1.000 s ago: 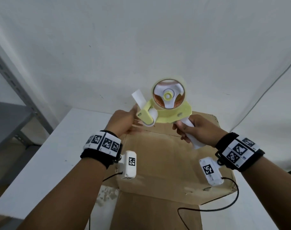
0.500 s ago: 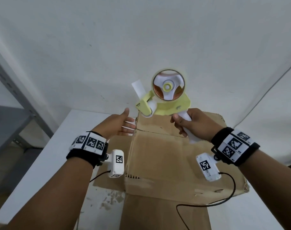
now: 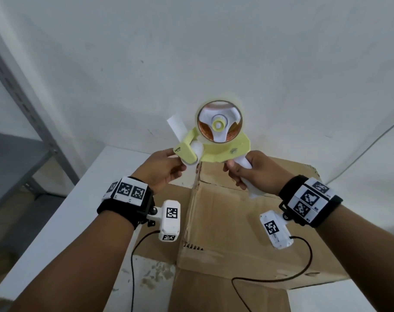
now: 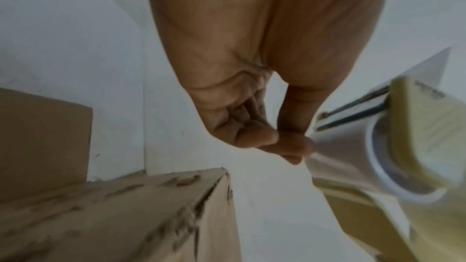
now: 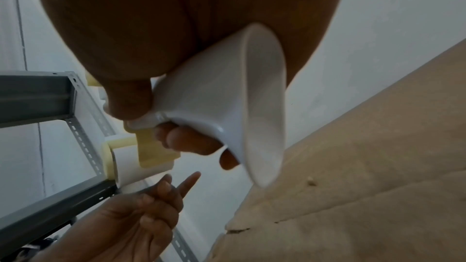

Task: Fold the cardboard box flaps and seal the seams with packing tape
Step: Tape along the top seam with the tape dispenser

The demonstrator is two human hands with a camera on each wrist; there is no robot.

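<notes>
A yellow tape dispenser (image 3: 223,152) with a clear tape roll (image 3: 219,124) is held up above the far edge of the brown cardboard box (image 3: 236,221). My right hand (image 3: 252,172) grips its white handle (image 5: 227,97). My left hand (image 3: 166,167) is at the dispenser's front end, beside the white roller (image 4: 403,156). In the left wrist view its thumb and fingertips (image 4: 287,144) meet on the loose end of the tape (image 4: 335,146). The box top below looks folded flat, with a seam running away from me.
The box stands on a white table (image 3: 68,221) against a white wall. A grey metal shelf frame (image 3: 23,104) is at the left. Black camera cables (image 3: 270,278) trail over the box's near edge, and a cardboard flap (image 3: 225,300) hangs towards me.
My left hand left the dispenser, dropped open to the box's left edge, then came back up to the dispenser's front. The right hand kept its grip on the handle.
</notes>
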